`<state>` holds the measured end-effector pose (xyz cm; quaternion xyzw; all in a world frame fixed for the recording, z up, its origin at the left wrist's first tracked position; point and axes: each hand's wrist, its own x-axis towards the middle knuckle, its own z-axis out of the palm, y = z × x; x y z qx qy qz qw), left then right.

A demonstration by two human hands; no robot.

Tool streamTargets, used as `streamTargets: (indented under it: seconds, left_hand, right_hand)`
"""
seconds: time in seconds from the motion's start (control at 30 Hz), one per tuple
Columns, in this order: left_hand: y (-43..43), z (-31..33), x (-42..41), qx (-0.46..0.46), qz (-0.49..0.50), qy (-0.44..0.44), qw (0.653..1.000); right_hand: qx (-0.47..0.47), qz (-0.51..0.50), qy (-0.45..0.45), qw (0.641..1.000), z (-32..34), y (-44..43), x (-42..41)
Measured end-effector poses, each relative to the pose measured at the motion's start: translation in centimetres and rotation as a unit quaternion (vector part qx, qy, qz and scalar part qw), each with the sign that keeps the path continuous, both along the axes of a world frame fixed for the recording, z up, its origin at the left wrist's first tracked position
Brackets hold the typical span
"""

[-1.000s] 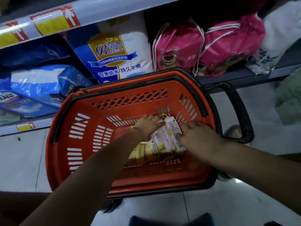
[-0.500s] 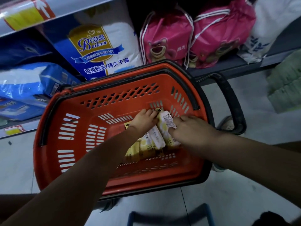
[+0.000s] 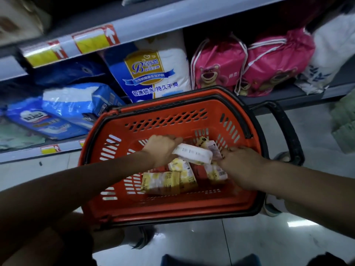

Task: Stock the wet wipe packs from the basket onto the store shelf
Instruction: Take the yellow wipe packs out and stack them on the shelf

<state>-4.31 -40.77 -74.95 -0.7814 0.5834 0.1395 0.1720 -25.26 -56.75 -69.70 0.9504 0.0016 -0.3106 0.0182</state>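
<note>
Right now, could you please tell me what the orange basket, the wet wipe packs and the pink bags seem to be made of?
The basket looks like hard moulded plastic, semi-glossy: slotted walls, stiff rim. The wet wipe packs seem soft printed plastic film, creased and faintly shiny. The pink bags look like thin crinkled fabric or plastic, hard to tell which.

Orange basket (image 3: 192, 206), black-rimmed, holds yellow-and-white wet wipe packs (image 3: 161, 182); pink bear-printed bags (image 3: 217, 70) and a blue-and-white package (image 3: 149, 73) line the grey shelf (image 3: 172, 14).
</note>
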Motion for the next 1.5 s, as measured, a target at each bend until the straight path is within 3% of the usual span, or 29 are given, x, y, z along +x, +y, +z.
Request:
streamTargets:
  seconds: [0.07, 0.13, 0.2, 0.3, 0.43, 0.57, 0.7, 0.83, 0.93, 1.1, 1.23, 1.37, 1.5]
  left_hand:
    - [2.0, 2.6, 0.0, -0.029, 0.111, 0.058, 0.992]
    - [3.8, 4.9, -0.1, -0.066, 0.229, 0.163, 0.957]
    - [5.5, 6.6, -0.5, -0.131, 0.342, 0.301, 0.881]
    - [7.4, 8.8, -2.2, -0.197, 0.460, 0.463, 0.732]
    - [8.0, 10.1, -4.6, -0.266, 0.534, 0.540, 0.594]
    - [6.3, 11.1, -6.0, -0.325, 0.550, 0.568, 0.518]
    - [5.6, 11.3, -6.2, -0.355, 0.537, 0.562, 0.519]
    - [4.6, 11.5, -6.6, -0.403, 0.536, 0.557, 0.491]
    - [4.0, 11.3, -6.9, -0.431, 0.515, 0.521, 0.526]
    - [3.6, 11.0, -7.1, -0.458, 0.474, 0.518, 0.545]
    - [3.3, 10.4, -7.6, -0.459, 0.433, 0.530, 0.567]
    - [3.2, 10.5, -8.4, -0.448, 0.356, 0.520, 0.634]
    - [3.2, 11.2, -8.7, -0.426, 0.304, 0.514, 0.680]
  right_hand:
    - [0.007, -0.008, 0.010, 1.000, 0.2, 0.4, -0.2]
    - [0.019, -0.019, 0.010, 1.000, 0.9, 0.8, -0.2]
    - [0.036, -0.040, -0.021, 0.998, 1.7, 1.2, 0.2]
    - [0.098, -0.126, -0.110, 0.981, 3.4, 2.5, 1.2]
    - [0.264, -0.300, -0.247, 0.883, 5.4, 4.3, 2.6]
    - [0.357, -0.381, -0.304, 0.797, 6.8, 5.2, 3.7]
    - [0.379, -0.404, -0.311, 0.772, 7.2, 5.7, 4.4]
    - [0.408, -0.424, -0.328, 0.739, 7.5, 6.0, 5.4]
    - [0.447, -0.456, -0.309, 0.705, 7.4, 6.1, 6.3]
    - [0.531, -0.502, -0.262, 0.630, 7.9, 5.7, 7.7]
    - [0.555, -0.506, -0.262, 0.607, 8.1, 5.3, 8.3]
    - [0.548, -0.517, -0.269, 0.600, 7.8, 4.8, 8.6]
    - [0.557, -0.528, -0.246, 0.593, 7.5, 3.8, 8.5]
